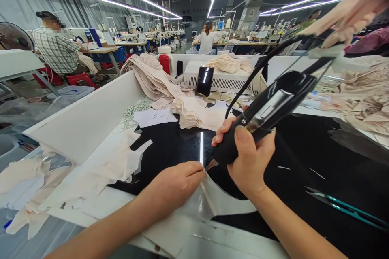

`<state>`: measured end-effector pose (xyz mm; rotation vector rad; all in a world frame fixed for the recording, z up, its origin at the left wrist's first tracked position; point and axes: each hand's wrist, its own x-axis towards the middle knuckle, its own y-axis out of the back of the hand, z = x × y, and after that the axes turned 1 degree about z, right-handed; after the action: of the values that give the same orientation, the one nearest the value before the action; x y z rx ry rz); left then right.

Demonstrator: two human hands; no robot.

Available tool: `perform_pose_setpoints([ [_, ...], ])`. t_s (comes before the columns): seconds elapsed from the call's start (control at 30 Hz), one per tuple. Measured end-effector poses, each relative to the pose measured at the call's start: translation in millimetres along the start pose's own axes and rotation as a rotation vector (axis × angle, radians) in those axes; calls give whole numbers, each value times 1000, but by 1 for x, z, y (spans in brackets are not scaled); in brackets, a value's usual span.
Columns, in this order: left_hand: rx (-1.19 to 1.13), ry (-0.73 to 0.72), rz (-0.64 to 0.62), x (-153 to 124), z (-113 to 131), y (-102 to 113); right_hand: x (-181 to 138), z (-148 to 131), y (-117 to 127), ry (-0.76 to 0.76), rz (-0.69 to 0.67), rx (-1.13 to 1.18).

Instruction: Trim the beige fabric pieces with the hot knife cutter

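Observation:
My right hand (252,153) is wrapped round a black corded handheld tool (267,105) with a silver panel, tilted so its narrow copper-coloured tip (212,164) points down to the left. Close by that tip, my left hand (179,182) has thumb and fingers pinched together. From those fingertips a narrow beige strip (208,200) runs toward the front edge; the pinched part is hidden. Both hands are over a glossy black sheet (170,141) on the white table (225,232). Teal-handled thread snips (346,206) lie at the right.
Stacked beige fabric pieces (190,111), a printed paper (154,118) and pale green cord (133,111) lie behind. A black phone (204,81) leans on a white vented box (190,75). A white side panel (88,121) borders the left. Another person's hand (349,16) reaches in at upper right.

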<state>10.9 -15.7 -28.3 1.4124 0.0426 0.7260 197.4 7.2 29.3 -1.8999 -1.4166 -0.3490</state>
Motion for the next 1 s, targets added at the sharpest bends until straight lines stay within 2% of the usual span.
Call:
perform_pose_setpoints([
  [0.4, 16, 12, 26, 3, 3, 10, -1, -15, 7, 0, 12, 3],
  [0.73, 31, -7, 56, 4, 1, 12, -9, -12, 6, 0, 7, -14],
  [1.0, 52, -85, 93, 4, -2, 17, -4, -28, 15, 9, 33, -1],
])
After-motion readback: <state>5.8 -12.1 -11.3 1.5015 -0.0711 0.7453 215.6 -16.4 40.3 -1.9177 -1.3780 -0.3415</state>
